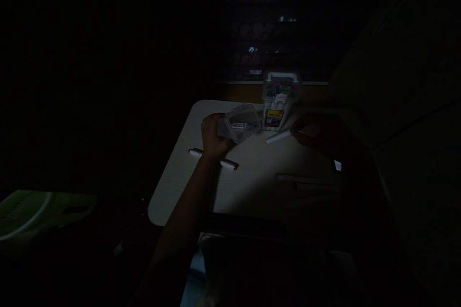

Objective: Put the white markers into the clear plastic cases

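Note:
My left hand (pixel 213 136) is closed around a clear plastic box (pixel 226 124), tilted so its mouth faces right. Inside that box lies a marker (pixel 243 126) with a printed label. Between the fingers of my right hand (pixel 317 134) is a white marker (pixel 277 137), its red tip pointing left toward the box. Under my left wrist, a white marker with red ends (pixel 229 164) lies on the table; my arm hides its middle. A lidded clear marker case (pixel 281 100) with a white handle stands upright behind my hands, holding several markers.
Several markers (pixel 298 179) lie in shadow on the right of the pale table (pixel 180 187). The table's rounded left edge shows. A green woven surface (pixel 39 208) is at the lower left. The room is very dark.

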### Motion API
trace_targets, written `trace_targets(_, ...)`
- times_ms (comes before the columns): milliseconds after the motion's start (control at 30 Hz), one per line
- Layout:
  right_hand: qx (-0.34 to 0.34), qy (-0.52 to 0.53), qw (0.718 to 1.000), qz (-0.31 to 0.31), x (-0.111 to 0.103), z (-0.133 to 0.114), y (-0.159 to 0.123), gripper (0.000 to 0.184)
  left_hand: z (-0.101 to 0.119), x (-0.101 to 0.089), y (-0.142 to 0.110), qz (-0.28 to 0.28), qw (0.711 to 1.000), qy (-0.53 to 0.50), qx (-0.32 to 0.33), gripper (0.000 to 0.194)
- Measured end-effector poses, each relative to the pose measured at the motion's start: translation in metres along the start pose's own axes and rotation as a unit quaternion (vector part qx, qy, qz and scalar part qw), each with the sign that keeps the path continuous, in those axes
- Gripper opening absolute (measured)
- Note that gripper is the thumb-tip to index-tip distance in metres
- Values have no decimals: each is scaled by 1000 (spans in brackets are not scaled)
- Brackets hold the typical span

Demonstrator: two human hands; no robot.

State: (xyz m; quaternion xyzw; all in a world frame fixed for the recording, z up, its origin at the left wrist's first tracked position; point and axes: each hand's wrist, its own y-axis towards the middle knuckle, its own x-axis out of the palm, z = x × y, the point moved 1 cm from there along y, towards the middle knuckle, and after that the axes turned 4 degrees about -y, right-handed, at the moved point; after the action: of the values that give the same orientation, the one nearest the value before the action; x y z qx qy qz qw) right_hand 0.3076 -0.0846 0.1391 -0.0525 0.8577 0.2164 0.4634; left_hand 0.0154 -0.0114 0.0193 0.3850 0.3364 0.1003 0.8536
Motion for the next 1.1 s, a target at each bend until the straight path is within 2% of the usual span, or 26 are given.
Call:
trace_targets(267, -74, 10, 997, 32, -23, -20, -16, 12, -3, 1, 0, -3, 1000, -15, 1, 66)
trace_targets(467, -87, -1, 993, 81, -27, -35, -20, 11, -1, 0, -1, -4, 1000, -5, -3, 67)
trace_targets(600, -63, -17, 988, 138, -26, -38, -21, 11, 2, -1, -1, -10, 1000, -2, -17, 66)
trace_targets(700, -55, -16, 985, 163, -24, -40, -21, 11, 3, -1, -1, 2, 1000, -15, 0, 60)
trace_targets(767, -75, 4, 983, 167, -19, -43, -20, 11, 4, -1, -1, 6, 1000, -16, 8, 62)
trace_targets(900, -116, 43, 980, 156, -5, -49, -16, 10, 4, -1, -1, 7, 1000, -7, 1, 66)
trace_targets(1100, -146, 7, 980, 134, 13, -48, -8, 8, 3, 0, -2, -6, 1000, 3, -17, 66)
